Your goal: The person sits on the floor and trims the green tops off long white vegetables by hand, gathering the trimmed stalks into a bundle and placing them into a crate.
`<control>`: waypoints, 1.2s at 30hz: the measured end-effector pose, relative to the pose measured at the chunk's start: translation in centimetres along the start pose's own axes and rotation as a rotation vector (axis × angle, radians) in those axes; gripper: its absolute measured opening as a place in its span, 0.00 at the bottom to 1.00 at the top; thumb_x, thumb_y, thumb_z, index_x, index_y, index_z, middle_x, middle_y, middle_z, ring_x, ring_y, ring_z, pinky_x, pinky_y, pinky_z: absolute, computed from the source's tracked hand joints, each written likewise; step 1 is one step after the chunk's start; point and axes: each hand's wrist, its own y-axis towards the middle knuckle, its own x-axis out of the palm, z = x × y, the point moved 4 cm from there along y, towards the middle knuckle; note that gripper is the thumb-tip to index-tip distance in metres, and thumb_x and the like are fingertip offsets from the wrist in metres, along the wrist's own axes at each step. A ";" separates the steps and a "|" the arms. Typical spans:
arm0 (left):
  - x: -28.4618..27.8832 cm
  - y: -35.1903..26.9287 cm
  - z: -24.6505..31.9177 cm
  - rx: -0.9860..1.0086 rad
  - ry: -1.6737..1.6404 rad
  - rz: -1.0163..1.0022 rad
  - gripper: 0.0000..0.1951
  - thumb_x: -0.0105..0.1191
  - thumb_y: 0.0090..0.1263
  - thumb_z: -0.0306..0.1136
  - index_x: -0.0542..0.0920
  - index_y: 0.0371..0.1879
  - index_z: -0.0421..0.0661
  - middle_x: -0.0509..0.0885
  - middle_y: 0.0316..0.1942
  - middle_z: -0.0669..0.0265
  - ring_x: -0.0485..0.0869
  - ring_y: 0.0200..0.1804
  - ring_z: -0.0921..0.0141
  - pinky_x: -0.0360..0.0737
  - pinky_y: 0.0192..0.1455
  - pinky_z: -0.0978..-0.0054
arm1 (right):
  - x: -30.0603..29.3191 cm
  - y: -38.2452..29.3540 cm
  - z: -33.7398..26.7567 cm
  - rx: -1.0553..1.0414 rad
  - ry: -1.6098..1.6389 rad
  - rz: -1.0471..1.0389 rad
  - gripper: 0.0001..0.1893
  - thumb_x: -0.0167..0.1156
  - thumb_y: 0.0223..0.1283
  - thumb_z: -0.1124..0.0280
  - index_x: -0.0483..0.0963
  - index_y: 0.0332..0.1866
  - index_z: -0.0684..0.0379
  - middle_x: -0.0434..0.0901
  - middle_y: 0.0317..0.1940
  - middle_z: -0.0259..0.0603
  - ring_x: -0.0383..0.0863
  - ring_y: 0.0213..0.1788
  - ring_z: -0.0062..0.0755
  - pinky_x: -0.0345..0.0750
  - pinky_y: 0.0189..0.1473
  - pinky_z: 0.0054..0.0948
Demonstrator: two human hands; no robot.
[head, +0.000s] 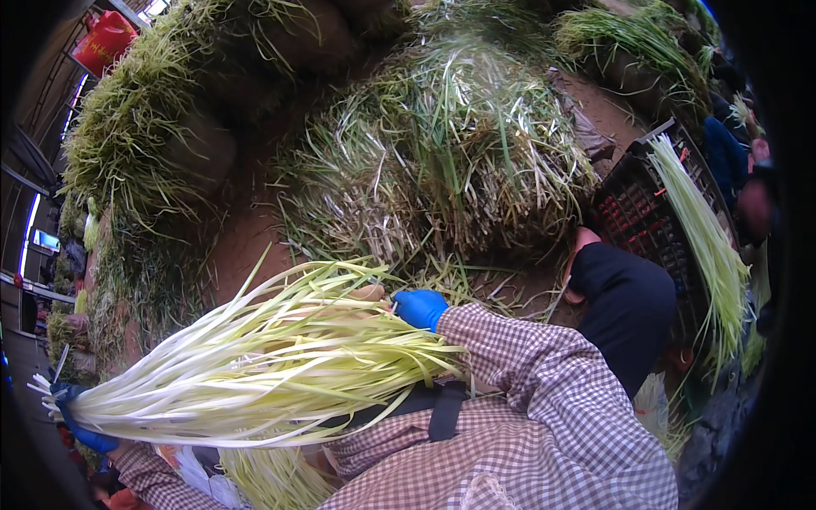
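Note:
A large bunch of pale leafy stalks (255,363), like blanched garlic chives, stretches across in front of my body. Its white ends lie at the left and its yellow-green leaf tips at the right. My left hand (86,417), in a blue glove, is closed around the bunch near the white ends, which stick out past the fist. My right hand (422,310), also blue-gloved, is at the upper edge of the leaf tips with its fingers curled in. A small pale bit shows at its fingertips; whether it grips a leaf is unclear.
Ahead lies a big heap of green and withered stalks (440,159); another leafy heap (134,134) rises at left. A black plastic crate (637,197) at right carries a pale bunch (701,242). Beside it is a dark-trousered leg (621,306). More pale stalks (274,475) lie below.

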 end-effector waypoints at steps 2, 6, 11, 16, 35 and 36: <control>0.0 -0.2 0.2 -0.009 0.017 0.017 0.11 0.46 0.63 0.36 0.70 0.41 0.45 0.71 0.34 0.70 0.71 0.39 0.75 0.66 0.47 0.77 | 0.1 -1.5 2.4 0.083 -0.063 0.025 0.13 0.44 0.56 0.58 0.72 0.38 0.52 0.78 0.33 0.45 0.77 0.36 0.44 0.72 0.38 0.41; -0.6 -0.5 0.5 0.021 0.133 0.097 0.10 0.46 0.63 0.35 0.70 0.40 0.46 0.73 0.34 0.70 0.71 0.39 0.75 0.67 0.47 0.77 | -1.7 -2.6 6.7 0.273 0.119 0.122 0.15 0.46 0.56 0.59 0.72 0.43 0.55 0.77 0.36 0.47 0.77 0.38 0.44 0.72 0.40 0.39; -1.2 -0.1 0.3 0.014 0.131 0.088 0.11 0.45 0.63 0.36 0.70 0.41 0.45 0.73 0.34 0.69 0.72 0.39 0.74 0.67 0.47 0.76 | -2.7 -1.5 6.7 0.294 1.070 0.116 0.16 0.47 0.59 0.63 0.72 0.45 0.62 0.78 0.38 0.42 0.78 0.41 0.35 0.75 0.37 0.28; -1.8 0.0 0.1 -0.003 0.107 0.035 0.10 0.45 0.63 0.35 0.70 0.41 0.45 0.73 0.34 0.69 0.71 0.39 0.74 0.66 0.48 0.75 | -2.0 -0.8 3.0 -0.035 0.834 -0.002 0.26 0.56 0.54 0.61 0.62 0.57 0.62 0.73 0.48 0.45 0.73 0.49 0.29 0.71 0.48 0.26; -1.4 -0.4 0.8 0.049 0.111 -0.055 0.12 0.42 0.65 0.35 0.71 0.43 0.44 0.73 0.37 0.68 0.72 0.43 0.72 0.66 0.51 0.74 | 1.1 0.3 -1.3 -0.327 0.405 -0.074 0.10 0.55 0.52 0.65 0.77 0.40 0.46 0.79 0.34 0.31 0.77 0.34 0.29 0.72 0.39 0.28; -1.5 -0.4 0.8 0.057 0.122 -0.035 0.11 0.42 0.65 0.35 0.71 0.42 0.44 0.73 0.37 0.68 0.72 0.43 0.72 0.66 0.51 0.74 | 0.9 -0.2 -1.3 -0.366 0.507 -0.036 0.07 0.55 0.52 0.66 0.77 0.35 0.53 0.78 0.28 0.35 0.76 0.30 0.28 0.72 0.36 0.24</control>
